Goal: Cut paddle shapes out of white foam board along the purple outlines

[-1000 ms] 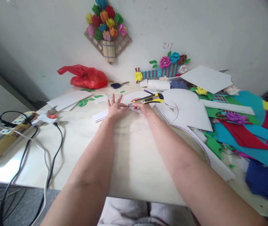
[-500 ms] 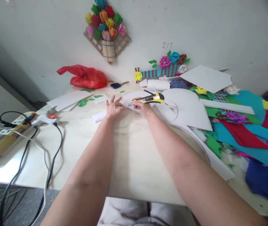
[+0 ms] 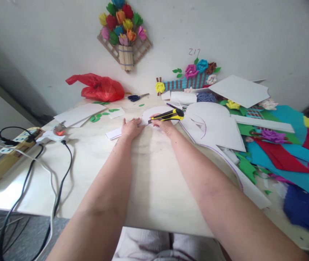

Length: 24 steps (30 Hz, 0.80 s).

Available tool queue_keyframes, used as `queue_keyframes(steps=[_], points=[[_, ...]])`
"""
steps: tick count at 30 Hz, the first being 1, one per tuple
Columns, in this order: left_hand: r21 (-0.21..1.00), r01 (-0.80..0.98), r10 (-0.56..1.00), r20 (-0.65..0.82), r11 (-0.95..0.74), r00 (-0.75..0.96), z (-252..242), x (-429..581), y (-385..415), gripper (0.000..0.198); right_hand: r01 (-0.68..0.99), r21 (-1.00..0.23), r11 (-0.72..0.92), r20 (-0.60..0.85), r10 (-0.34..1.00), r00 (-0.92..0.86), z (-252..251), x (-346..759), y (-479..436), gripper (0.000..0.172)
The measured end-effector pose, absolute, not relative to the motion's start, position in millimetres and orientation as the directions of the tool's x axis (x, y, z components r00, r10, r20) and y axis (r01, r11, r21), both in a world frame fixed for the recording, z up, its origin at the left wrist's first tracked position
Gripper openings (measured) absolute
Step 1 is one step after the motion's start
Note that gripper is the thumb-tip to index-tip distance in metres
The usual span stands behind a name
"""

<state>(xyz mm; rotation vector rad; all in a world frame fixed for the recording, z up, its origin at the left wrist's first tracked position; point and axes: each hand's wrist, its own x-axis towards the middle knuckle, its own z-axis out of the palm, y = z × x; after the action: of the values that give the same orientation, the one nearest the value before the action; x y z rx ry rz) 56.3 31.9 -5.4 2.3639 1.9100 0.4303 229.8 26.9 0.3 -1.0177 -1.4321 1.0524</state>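
Note:
My right hand (image 3: 163, 125) grips a yellow and black utility knife (image 3: 170, 115), its tip end pointing left and low over a white foam board piece (image 3: 155, 110). The blade's contact with the board is too small to make out. Flat beside it on the left, my left hand (image 3: 132, 128) presses down with fingers stretched out. A narrow white strip with a dark line (image 3: 113, 134) shows from under the left hand. To the right lies a larger white board with purple curved lines (image 3: 214, 123).
A power strip (image 3: 10, 156), a white glue gun (image 3: 52, 136) and cables occupy the left. Behind are a red plastic bag (image 3: 102, 88) and dark scissors (image 3: 138, 97). Coloured sheets (image 3: 284, 156) and paper flowers pile up on the right. Green leaf cutouts (image 3: 96, 117) lie behind my left hand.
The knife has turned in my right hand and shifted slightly left. My left hand's fingers, raised and spread before, now lie flatter and closer together.

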Motion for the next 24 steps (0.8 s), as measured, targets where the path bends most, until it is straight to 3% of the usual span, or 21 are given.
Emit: queue_keyframes(steps=[24], points=[[0.245, 0.945, 0.972, 0.146, -0.217, 0.185, -1.4, 56.7, 31.2, 0.041, 0.112, -0.967, 0.231, 0.219, 0.97, -0.109, -1.0, 229.3, 29.2, 0.019]])
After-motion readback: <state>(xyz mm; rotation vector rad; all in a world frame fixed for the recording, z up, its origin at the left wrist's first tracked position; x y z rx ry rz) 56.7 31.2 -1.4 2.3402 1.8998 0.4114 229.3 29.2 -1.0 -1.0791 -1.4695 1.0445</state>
